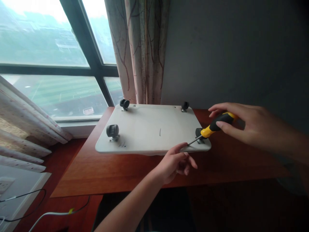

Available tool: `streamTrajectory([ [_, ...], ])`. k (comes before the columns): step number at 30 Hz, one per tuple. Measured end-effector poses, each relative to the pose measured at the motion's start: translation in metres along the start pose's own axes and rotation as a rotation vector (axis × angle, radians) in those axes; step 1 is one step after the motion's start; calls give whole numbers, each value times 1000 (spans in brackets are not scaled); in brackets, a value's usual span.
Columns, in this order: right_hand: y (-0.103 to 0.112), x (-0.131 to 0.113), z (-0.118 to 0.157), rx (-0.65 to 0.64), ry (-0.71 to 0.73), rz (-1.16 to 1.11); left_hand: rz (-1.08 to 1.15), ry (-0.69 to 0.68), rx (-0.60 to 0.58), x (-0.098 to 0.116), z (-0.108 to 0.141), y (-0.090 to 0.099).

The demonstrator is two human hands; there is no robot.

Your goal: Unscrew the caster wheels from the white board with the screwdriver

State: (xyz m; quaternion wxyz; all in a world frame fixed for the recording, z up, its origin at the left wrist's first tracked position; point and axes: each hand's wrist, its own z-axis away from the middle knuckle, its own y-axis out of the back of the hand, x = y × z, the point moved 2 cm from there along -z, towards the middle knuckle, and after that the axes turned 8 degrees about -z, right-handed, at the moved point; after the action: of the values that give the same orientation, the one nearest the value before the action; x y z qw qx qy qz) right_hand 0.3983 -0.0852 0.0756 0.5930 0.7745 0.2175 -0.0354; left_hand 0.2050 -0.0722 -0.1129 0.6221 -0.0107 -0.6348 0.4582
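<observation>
My right hand [248,120] grips the yellow-and-black screwdriver [212,125], right of centre; my left hand [174,164], fingers loosely parted, steadies its tip on the castered panel [145,125], mid-frame — likely alignment, next calling for firm pressure.

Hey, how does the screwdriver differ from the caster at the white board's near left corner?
The screwdriver has a yellow and black handle; the near-left caster has a dark wheel. The screwdriver is long and slim, the caster short and squat. The screwdriver slants down toward the white board's near edge, while the caster stands up from the board. Both combine dark and metal parts.
</observation>
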Motion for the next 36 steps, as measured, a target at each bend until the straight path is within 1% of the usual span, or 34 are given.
streamTrajectory([
  [2,0,-1,2,-13,18,-15,54,-6,-6,0,-1,0],
  [3,0,0,2,-6,4,-4,78,-10,1,-1,-1,-1],
  [6,0,2,1,38,-94,77,123,-17,57,-1,-2,-3],
  [8,1,3,0,41,-127,102,140,-18,86,-1,-2,-5],
  [14,1,4,3,-32,-25,30,163,0,102,-1,-1,-4],
  [15,1,5,3,-22,-43,50,162,1,101,-1,-1,-4],
  [18,1,8,2,34,-155,130,164,0,97,-1,-1,-3],
  [20,2,8,1,26,-185,121,164,0,94,0,-1,-3],
  [25,6,5,6,-70,-100,29,171,5,57,3,-1,-2],
  [27,5,5,6,-63,-82,32,173,2,46,3,-2,-2],
  [28,5,6,5,-37,-100,49,173,-2,48,3,-2,-2],
  [30,4,7,3,9,-187,91,169,-7,56,4,-2,-3],
  [32,4,9,2,20,-266,108,159,-4,69,4,-2,-4],
  [33,5,9,2,11,-275,102,153,0,77,5,-2,-5],
  [34,5,9,3,-6,-258,86,150,5,84,5,-2,-5],
  [36,6,9,5,-34,-176,48,154,15,90,7,-2,-5],
])
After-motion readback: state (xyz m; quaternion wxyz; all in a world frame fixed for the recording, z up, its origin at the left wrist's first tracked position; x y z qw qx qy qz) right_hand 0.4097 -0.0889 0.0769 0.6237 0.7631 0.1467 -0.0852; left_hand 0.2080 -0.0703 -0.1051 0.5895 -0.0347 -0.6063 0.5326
